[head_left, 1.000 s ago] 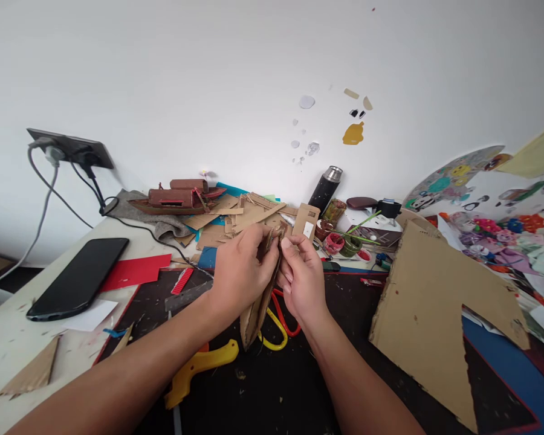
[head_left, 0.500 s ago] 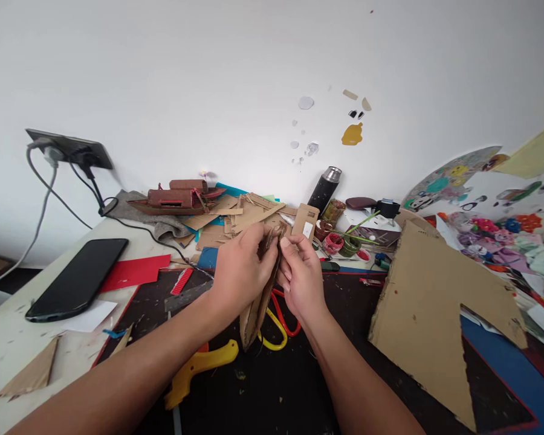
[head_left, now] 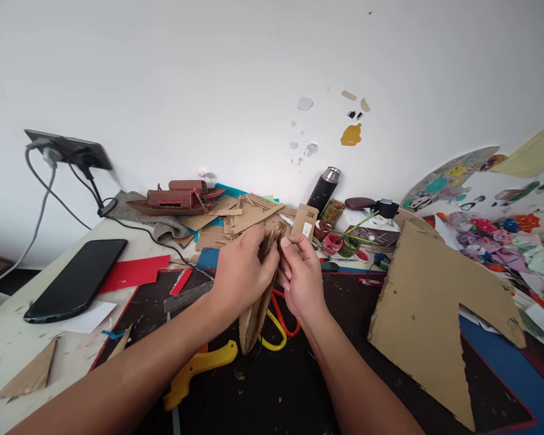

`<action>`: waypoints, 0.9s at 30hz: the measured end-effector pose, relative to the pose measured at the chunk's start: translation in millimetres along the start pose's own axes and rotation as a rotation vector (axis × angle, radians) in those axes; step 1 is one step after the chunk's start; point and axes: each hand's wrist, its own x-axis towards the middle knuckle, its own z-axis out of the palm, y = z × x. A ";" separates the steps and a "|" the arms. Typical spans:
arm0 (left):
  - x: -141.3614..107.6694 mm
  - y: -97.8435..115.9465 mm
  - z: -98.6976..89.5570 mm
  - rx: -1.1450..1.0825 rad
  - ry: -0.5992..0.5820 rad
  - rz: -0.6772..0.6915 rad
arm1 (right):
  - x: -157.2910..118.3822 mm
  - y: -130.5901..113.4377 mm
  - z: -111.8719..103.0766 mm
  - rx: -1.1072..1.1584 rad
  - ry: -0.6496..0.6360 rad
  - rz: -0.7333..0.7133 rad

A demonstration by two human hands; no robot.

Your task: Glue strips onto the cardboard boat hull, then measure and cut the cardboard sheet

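Note:
Between my hands is a narrow, boat-shaped cardboard piece (head_left: 250,326), its near pointed end tilted down toward me. My left hand (head_left: 242,266) is closed around its left side, thumb pressed inside near the far end. The fingers of my right hand (head_left: 301,275) pinch the far right edge; the exact spot under the fingertips is hidden. Below the piece lie scissors with yellow and red handles (head_left: 278,335). A yellow-handled glue gun (head_left: 204,365) rests beneath my left forearm.
A cut cardboard sheet (head_left: 426,320) lies at right. Behind my hands are cardboard scraps (head_left: 254,214), a brown model boat (head_left: 172,199), a black flask (head_left: 323,190) and paint jars (head_left: 333,243). A phone (head_left: 77,281) lies left, near a red sheet (head_left: 136,272).
The near tip of the cardboard piece has dipped slightly toward me. Both hands keep nearly the same grip and place.

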 end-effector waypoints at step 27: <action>1.2 -2.0 -0.7 -0.006 -0.024 0.119 | 3.8 3.4 -2.4 0.003 0.007 0.017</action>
